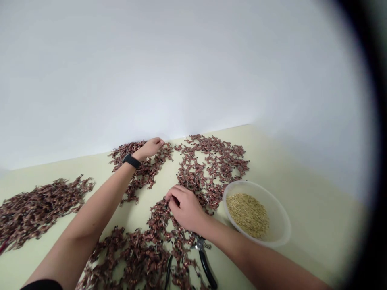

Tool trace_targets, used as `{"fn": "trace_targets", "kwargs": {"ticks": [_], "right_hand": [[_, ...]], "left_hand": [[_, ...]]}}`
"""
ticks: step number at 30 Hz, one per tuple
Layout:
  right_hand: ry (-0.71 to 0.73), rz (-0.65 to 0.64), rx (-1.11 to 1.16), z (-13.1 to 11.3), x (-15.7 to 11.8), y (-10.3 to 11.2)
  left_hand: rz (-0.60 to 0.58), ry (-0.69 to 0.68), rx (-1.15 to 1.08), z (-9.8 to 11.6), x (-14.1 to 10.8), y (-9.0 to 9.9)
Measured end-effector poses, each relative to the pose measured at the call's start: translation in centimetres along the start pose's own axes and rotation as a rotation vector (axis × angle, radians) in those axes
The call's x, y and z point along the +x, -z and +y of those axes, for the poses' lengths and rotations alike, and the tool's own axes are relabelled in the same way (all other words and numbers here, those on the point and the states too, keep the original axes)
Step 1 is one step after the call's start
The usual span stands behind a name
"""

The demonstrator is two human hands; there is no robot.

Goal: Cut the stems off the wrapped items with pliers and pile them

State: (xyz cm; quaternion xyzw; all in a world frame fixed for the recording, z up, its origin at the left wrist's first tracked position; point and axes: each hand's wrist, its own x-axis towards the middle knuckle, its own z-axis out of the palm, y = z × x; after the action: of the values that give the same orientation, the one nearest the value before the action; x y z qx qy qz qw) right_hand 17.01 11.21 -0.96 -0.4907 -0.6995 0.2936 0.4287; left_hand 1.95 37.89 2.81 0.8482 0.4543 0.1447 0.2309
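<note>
Small glossy brown figures, which look like toy horses, lie in several heaps on the table. My left hand, with a black band on the wrist, reaches over the far heap. Its fingers are closed together at that heap's right edge, and anything in them is too small to make out. My right hand is lower and nearer, its thumb and fingers pinched at the top of the near heap. A dark bit shows at its fingertips, but I cannot tell what it is. Black-handled pliers or cutters lie below my right wrist, partly among the figures.
A white translucent bowl of yellowish grain-like pieces stands right of my right forearm. Another figure heap lies at left, and a spread-out one at the back right. A pale wall rises behind the yellowish table.
</note>
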Motion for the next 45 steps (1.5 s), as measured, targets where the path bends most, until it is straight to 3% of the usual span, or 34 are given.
{"fn": "trace_targets", "kwargs": {"ticks": [3,6,11,16,24,31,34,37,41,45], "right_hand": [[-0.003,0.006,0.005,0.0,0.0,0.0],[-0.004,0.006,-0.006,0.0,0.0,0.0],[0.009,0.001,-0.014,0.1,0.1,0.0],[0.021,0.006,-0.003,0.1,0.2,0.0],[0.019,0.002,-0.005,0.0,0.2,0.1],[0.006,0.001,-0.007,0.0,0.1,0.0],[0.003,0.002,-0.004,0.0,0.0,0.0],[0.005,0.002,-0.006,0.0,0.1,0.0],[0.009,0.004,-0.006,0.1,0.1,0.0],[0.02,0.002,-0.003,0.1,0.2,0.0]], "left_hand": [[0.096,0.047,0.121,-0.5,0.4,0.1],[0.171,0.007,0.204,0.3,0.6,-1.2],[0.072,-0.251,0.346,2.3,1.2,-4.6],[0.082,-0.287,0.401,2.7,1.8,-6.0],[0.116,-0.256,0.413,2.4,1.5,-4.5],[0.139,-0.127,0.51,-0.6,0.1,-1.2],[0.142,-0.093,0.543,-1.2,-0.6,-0.9],[0.128,-0.13,0.531,0.1,-1.1,-2.0],[0.056,-0.278,0.384,3.3,-0.7,-5.0],[0.08,-0.195,0.354,5.0,1.0,-7.9]]}}
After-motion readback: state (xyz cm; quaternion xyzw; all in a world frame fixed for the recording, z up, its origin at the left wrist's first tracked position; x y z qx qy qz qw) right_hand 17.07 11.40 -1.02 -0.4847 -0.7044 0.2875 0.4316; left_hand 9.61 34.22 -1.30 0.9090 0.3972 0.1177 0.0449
